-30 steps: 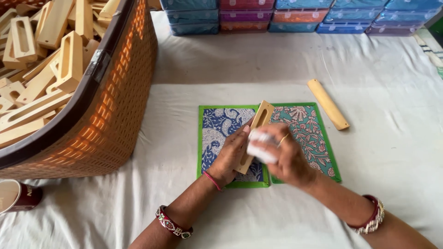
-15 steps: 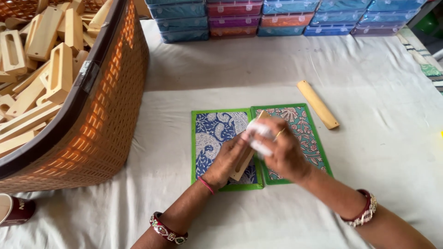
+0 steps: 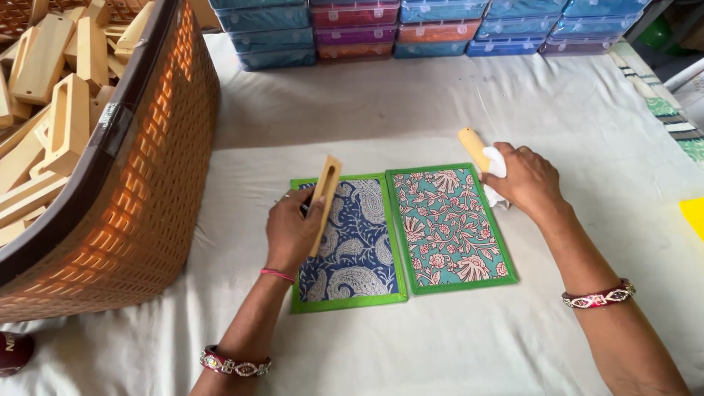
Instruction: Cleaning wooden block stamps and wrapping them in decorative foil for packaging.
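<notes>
The bench (image 3: 440,95) was covered by a white cloth, creased in places, and was lit evenly by soft daylight. Along the top edge of the frame a row of stacked plastic boxes (image 3: 411,29) in blue, red, purple and orange was set. The left side was filled by a large brown woven basket (image 3: 147,198) heaped with pale wooden blocks (image 3: 66,125). At the right edge a strip of green patterned fabric (image 3: 671,121) was seen.

The left hand (image 3: 292,233) lies knuckles up, forearm reaching in from below, its fingers and thumb curled closed in a grip. The right hand (image 3: 526,180) stretches farther forward and to the right, palm down, fingers bunched closed.
</notes>
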